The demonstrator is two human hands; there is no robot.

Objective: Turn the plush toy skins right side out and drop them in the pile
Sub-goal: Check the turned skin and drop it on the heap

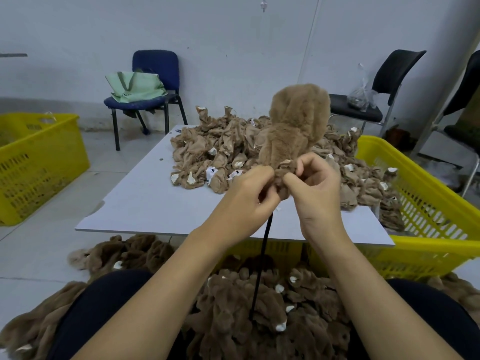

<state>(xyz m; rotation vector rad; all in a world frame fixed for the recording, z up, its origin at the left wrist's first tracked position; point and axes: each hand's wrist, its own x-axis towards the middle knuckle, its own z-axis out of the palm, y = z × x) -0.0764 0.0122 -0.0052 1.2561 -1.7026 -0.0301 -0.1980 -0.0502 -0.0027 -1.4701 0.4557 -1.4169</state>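
Both hands work at the bottom opening of one plush skin: the left hand pinches the bunched hem from its side and the right hand pinches it from the other, fingers curled into the fabric. A thin black rod runs from under the left hand down toward the lap, its upper end hidden, probably inside the skin. Below, between the knees, lies the pile of finished furry skins. The held skin stands upright above the hands, fur side already out over most of its length, only the hem still rolled.

Risks, as I judge them: tugging the hem hard against the rod could pop a seam or poke through the fabric; a limb could stay tucked inside unnoticed. Beyond, on the white table, the heap of inside-out skins sits close, so a careless drop could mix finished with unfinished. A yellow crate stands at right.
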